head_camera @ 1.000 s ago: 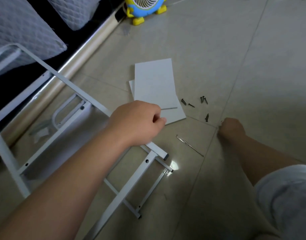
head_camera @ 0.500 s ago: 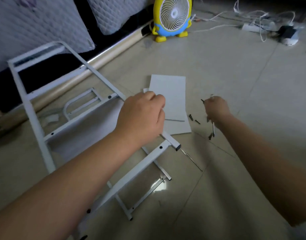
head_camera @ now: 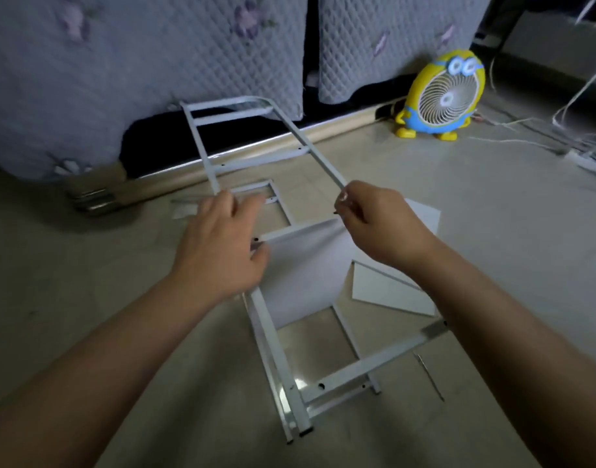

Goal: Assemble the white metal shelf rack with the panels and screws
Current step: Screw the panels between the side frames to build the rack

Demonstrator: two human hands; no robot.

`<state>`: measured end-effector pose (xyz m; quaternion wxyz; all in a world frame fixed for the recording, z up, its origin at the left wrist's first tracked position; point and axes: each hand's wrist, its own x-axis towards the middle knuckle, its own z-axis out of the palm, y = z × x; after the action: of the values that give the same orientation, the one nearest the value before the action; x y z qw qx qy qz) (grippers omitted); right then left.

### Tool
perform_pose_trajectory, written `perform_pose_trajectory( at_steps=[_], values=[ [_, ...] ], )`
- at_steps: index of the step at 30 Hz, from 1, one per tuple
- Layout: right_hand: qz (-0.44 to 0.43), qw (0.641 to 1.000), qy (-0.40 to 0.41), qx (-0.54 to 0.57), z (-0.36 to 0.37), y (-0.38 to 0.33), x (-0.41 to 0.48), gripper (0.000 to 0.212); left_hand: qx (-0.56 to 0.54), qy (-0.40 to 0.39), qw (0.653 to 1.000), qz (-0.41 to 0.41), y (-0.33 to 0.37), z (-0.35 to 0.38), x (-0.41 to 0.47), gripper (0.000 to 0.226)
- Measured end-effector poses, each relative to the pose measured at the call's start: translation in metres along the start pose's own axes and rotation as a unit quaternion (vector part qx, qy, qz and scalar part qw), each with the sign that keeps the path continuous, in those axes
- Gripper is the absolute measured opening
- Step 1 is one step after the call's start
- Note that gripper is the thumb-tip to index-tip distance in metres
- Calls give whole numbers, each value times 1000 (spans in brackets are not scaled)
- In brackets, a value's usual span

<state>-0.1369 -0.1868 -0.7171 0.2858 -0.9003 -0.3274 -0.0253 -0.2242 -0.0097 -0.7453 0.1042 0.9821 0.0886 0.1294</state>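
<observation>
White rack frame (head_camera: pixel 367 363) below: steadying it with relaxed, spread fingers (head_camera: pixel 222 206) of the left hand (head_camera: pixel 222 255) while pinching a dark screw (head_camera: pixel 336 212) in the right hand (head_camera: pixel 381 228), probably for fastening.

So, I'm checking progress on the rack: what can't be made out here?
Head view only:
- Screw in the right hand: only a dark tip shows; the hand hides the rest.
- Frame joint under the left hand: covered, so screwed or not is unclear.
- Thin tool on the floor: too small to identify.
- Panel behind the right hand: mostly covered by hand and forearm.
</observation>
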Motion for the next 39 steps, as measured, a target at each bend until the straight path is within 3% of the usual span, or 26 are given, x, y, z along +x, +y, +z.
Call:
perform_pose_trajectory(
  at_steps=[3,6,9,13,17,23,28,33,39],
  values=[
    [-19,998,-39,-36,7,-9,0,13,-134,-10,988,-76,-8,5,-16,64],
    [-32,997,-66,-9,12,-20,1,7,-313,21,929,-197,-6,11,-22,67],
    [-28,998,-41,30,19,-30,1,3,-377,0,885,-273,-2,17,-24,60],
    [-32,998,-22,49,22,-38,2,6,-334,6,912,-238,-2,17,-25,25],
    [-36,996,-49,60,18,-39,0,8,-303,-20,934,-189,-3,15,-29,23],
    [-36,995,-67,58,18,-39,-7,9,-314,-55,939,-128,-1,9,-34,23],
    [-34,997,-53,47,25,-31,-13,10,-239,-86,963,-85,8,0,-36,53],
    [-38,998,-33,28,34,-25,-13,7,-47,-78,994,-65,19,-6,-21,25],
    [-63,997,-25,35,33,-22,-15,19,-1,-98,993,-58,22,-4,-22,19]
  ],
)
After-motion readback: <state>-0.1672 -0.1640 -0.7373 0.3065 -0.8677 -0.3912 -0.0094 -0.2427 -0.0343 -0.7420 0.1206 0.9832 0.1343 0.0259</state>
